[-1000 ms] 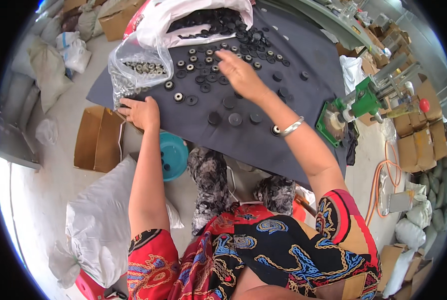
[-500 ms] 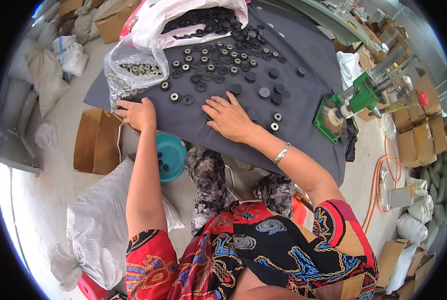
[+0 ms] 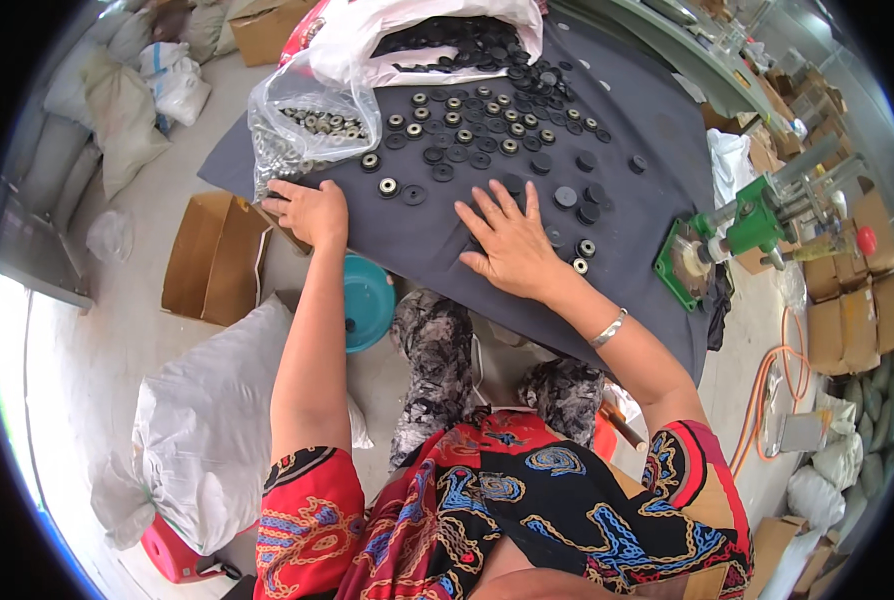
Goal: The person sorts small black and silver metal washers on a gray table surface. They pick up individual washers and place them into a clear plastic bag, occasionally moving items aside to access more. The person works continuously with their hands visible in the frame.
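My left hand [image 3: 310, 213] is at the table's left edge, its fingers stretched out by the mouth of a clear plastic bag [image 3: 270, 115] holding many small metal rings [image 3: 322, 122]. Nothing shows in its fingers, though the tips are partly hidden. My right hand [image 3: 515, 248] lies palm down over the dark cloth, fingers spread; what is under the palm is hidden. Just beyond it are solid black discs [image 3: 565, 197]. Black wheels with metal centres [image 3: 388, 187] and plain black rings [image 3: 414, 195] lie scattered between and beyond my hands.
A white bag [image 3: 352, 50] spills black parts at the table's far side. To the right stands a green hand press [image 3: 757, 215] with a red knob. Below the table's edge are a teal basin [image 3: 372, 310] and a cardboard box [image 3: 207, 260]. White sacks [image 3: 207, 430] stand at left.
The whole scene has shifted right in the view. My right hand has moved slightly right over the cloth, and its fingers are spread wider. The left hand stays beside the clear bag.
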`<move>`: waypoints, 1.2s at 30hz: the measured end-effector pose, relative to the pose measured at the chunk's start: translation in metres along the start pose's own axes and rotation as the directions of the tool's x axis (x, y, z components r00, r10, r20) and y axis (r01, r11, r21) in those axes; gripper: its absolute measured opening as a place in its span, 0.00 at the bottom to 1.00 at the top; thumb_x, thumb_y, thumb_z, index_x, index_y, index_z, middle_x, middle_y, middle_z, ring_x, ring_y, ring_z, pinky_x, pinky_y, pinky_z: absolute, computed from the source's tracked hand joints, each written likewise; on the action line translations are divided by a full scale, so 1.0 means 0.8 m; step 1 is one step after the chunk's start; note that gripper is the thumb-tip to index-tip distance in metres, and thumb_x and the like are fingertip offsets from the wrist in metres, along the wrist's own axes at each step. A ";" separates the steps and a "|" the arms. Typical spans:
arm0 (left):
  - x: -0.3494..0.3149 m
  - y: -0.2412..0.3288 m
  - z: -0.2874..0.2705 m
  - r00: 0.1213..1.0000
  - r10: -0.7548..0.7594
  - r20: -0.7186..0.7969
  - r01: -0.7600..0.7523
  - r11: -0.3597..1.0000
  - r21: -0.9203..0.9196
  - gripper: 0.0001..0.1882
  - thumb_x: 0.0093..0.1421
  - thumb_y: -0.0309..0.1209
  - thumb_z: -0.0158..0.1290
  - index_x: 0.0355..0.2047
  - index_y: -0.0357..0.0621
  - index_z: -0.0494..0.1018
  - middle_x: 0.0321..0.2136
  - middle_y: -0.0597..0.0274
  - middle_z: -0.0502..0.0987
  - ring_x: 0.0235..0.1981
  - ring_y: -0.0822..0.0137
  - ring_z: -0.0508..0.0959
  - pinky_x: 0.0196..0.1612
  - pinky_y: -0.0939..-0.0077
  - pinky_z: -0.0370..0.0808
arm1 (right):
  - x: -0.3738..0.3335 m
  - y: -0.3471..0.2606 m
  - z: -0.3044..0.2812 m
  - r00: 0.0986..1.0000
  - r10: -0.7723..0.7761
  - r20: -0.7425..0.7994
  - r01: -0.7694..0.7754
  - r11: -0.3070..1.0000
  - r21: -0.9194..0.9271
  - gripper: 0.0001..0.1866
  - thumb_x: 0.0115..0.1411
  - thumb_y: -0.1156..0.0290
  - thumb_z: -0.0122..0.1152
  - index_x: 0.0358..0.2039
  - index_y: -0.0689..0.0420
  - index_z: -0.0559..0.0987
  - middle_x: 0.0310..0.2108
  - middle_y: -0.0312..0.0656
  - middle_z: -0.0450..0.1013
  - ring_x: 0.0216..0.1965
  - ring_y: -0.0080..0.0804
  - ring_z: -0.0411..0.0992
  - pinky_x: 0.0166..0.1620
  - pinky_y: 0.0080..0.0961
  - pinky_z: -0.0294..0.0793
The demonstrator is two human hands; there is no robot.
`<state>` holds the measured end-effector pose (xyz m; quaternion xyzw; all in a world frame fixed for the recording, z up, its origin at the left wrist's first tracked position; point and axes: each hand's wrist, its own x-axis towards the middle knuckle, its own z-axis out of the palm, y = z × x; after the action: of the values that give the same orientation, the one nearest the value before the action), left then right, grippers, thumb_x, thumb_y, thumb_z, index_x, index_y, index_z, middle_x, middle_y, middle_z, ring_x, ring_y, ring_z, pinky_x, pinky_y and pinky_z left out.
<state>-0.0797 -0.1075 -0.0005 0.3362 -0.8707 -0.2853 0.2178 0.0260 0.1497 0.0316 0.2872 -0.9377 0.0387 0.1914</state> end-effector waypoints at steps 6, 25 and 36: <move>0.000 0.001 -0.010 0.998 -0.036 0.044 0.038 0.998 -0.044 0.47 0.50 0.39 0.51 0.64 0.34 0.41 0.62 0.28 0.44 0.60 0.32 0.56 0.60 0.53 0.60 | 0.090 -0.011 -0.008 0.997 0.040 0.071 -0.062 0.940 0.336 0.20 0.54 0.59 0.60 0.41 0.62 0.74 0.42 0.48 0.71 0.48 0.48 0.69 0.49 0.42 0.69; 0.001 0.004 -0.008 0.998 -0.039 0.051 0.042 0.997 -0.058 0.46 0.51 0.39 0.52 0.64 0.34 0.42 0.62 0.30 0.44 0.59 0.34 0.57 0.58 0.54 0.64 | 0.112 -0.012 0.031 0.994 -0.064 0.089 0.037 0.962 0.272 0.15 0.47 0.69 0.62 0.33 0.62 0.72 0.34 0.48 0.69 0.38 0.47 0.70 0.40 0.38 0.70; 0.000 0.005 -0.007 0.999 -0.028 0.018 0.029 0.999 -0.030 0.46 0.51 0.36 0.53 0.64 0.35 0.41 0.62 0.31 0.44 0.56 0.34 0.61 0.53 0.55 0.69 | 0.164 -0.012 0.045 0.995 -0.018 0.094 -0.032 0.865 0.501 0.14 0.48 0.70 0.60 0.34 0.65 0.77 0.33 0.54 0.69 0.35 0.52 0.72 0.42 0.40 0.72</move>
<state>-0.0786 -0.1072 0.0059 0.3427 -0.8633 -0.3045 0.2109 -0.0805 0.0663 0.0480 0.3251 -0.9045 0.2683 0.0652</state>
